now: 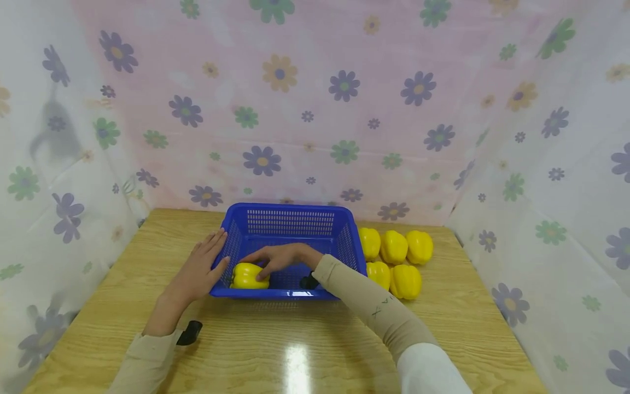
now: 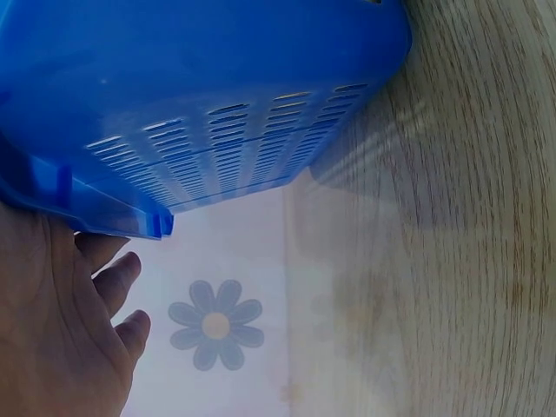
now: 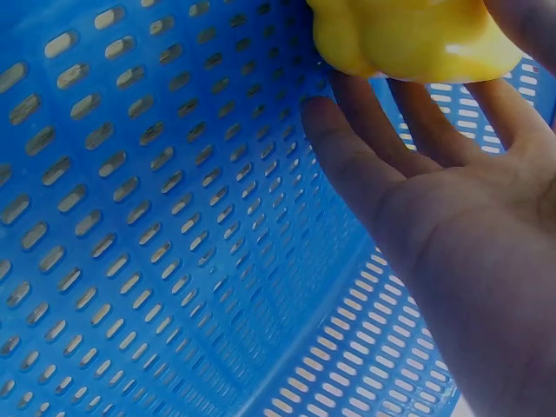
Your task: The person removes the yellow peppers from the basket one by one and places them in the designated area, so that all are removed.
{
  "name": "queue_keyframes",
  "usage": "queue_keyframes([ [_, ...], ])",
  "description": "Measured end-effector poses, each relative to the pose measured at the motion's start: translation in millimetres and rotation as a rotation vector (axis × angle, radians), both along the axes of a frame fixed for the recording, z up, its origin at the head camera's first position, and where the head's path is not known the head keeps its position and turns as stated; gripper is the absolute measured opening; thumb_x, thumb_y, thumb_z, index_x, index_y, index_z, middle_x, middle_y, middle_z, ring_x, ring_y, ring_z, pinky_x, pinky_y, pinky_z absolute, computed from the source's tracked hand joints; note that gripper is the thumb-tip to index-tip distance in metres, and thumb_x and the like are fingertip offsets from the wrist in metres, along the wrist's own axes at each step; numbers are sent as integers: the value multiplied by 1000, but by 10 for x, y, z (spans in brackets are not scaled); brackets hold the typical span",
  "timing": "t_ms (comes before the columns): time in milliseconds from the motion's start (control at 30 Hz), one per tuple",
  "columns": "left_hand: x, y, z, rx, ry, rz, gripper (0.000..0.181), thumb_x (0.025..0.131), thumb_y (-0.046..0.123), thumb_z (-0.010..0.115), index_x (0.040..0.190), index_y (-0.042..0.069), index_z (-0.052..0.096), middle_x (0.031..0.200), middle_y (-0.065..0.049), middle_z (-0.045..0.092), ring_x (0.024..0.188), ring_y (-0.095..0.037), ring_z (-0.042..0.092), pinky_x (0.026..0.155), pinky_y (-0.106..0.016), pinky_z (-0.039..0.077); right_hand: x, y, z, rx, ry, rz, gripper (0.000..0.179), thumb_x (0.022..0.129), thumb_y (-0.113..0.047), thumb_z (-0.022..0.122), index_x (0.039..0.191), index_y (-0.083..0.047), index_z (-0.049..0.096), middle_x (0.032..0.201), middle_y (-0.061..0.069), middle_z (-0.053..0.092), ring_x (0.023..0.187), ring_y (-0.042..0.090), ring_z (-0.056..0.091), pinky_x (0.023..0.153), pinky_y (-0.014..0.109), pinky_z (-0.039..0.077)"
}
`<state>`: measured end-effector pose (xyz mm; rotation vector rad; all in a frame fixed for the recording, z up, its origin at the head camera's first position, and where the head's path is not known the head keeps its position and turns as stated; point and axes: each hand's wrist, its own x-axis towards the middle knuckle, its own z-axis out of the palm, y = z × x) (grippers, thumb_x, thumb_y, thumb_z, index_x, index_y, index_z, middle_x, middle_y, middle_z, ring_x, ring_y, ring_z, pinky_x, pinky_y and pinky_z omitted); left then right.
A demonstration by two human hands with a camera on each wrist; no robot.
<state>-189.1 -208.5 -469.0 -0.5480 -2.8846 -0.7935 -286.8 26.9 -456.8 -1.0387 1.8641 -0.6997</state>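
Observation:
In the head view, a yellow bell pepper [image 1: 249, 276] is at the front left corner inside a blue plastic basket [image 1: 290, 294]. My right hand [image 1: 280, 258] reaches into the basket and holds this pepper. The right wrist view shows the pepper [image 3: 417, 39] between the thumb and the fingers of that hand [image 3: 469, 200], close to the slotted wall. At the basket's left side, my left hand [image 1: 197, 271] rests against the rim with its fingers extended. Seen from the left wrist, its fingertips [image 2: 122, 278] stick out past the rim.
Several more yellow bell peppers [image 1: 406, 282] stand in two rows on the wooden table [image 1: 236, 350], just right of the basket. Flower-printed sheeting [image 1: 305, 131] encloses the table at the back and both sides. Black straps [image 1: 190, 332] show at the wrists.

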Motion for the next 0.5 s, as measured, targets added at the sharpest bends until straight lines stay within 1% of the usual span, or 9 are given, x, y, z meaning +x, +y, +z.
queue_keyframes([
  [67,9,-3,1,0,1,1,63,109,28,45,158,-6,26,167,-23,21,152,-50,16,120,-70,12,1,-7,-2,6,2,-1,66,103,-13,60,162,-13,30,162,9,39,147,21,39,118,30,38],
  [200,21,-8,1,5,3,3,63,109,29,44,158,-6,25,167,-23,21,152,-50,16,120,-70,13,-4,1,-3,24,14,-10,65,103,-20,59,162,-14,30,160,9,41,147,20,39,118,31,36],
  [367,20,-4,-3,13,9,-3,63,109,30,43,159,-5,25,167,-23,21,153,-49,15,120,-70,12,-34,69,-4,60,6,-80,66,104,-28,59,162,-19,30,163,7,35,149,23,35,121,37,33],
  [433,18,-1,-4,15,10,-5,64,109,30,43,158,-5,25,167,-23,21,153,-49,15,120,-69,12,-46,108,1,72,-2,-117,66,103,-30,60,162,-20,31,163,8,35,148,25,36,120,40,35],
  [500,16,-1,-6,14,12,-4,64,109,29,43,158,-6,25,167,-23,21,152,-50,16,120,-70,12,-50,145,10,80,0,-141,65,102,-31,61,160,-20,33,160,9,39,145,27,40,118,42,39],
])
